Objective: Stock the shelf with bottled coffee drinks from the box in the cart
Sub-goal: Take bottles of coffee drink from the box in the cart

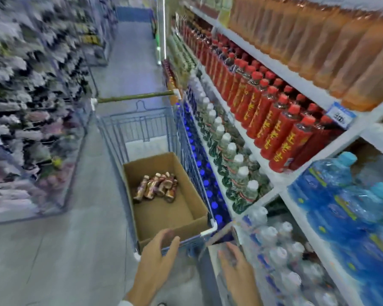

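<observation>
Cardboard box [164,215] with coffee bottles [157,187] inside wire cart [142,129]

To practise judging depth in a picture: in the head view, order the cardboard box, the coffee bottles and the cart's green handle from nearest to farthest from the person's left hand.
From the left hand:
1. cardboard box, its near wall just ahead of the fingers.
2. coffee bottles, lying in the box's far half.
3. green handle, across the cart's far end.
</observation>
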The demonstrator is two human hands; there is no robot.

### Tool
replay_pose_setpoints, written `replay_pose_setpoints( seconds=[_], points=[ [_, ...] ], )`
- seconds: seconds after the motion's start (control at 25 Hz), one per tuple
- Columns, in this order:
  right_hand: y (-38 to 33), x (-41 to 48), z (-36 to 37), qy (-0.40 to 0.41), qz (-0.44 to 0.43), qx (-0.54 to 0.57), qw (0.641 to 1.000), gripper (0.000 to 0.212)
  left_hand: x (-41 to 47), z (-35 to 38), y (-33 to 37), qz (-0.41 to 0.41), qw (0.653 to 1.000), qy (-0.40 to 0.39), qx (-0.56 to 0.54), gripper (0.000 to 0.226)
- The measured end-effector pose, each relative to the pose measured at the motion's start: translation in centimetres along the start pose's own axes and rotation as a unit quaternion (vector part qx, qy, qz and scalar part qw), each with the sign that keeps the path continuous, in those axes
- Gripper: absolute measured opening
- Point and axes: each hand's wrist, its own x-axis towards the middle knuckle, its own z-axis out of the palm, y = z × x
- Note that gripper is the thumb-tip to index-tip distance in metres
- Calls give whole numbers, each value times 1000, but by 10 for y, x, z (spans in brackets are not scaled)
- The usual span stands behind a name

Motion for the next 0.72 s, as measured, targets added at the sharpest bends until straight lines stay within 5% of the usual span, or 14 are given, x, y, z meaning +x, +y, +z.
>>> replay_pose_setpoints(
  seconds=[0.72],
  points=[
    [-90, 242, 153, -240, 78, -144, 957, 50, 205, -27, -78, -236, 969, 68, 15, 37]
  ],
)
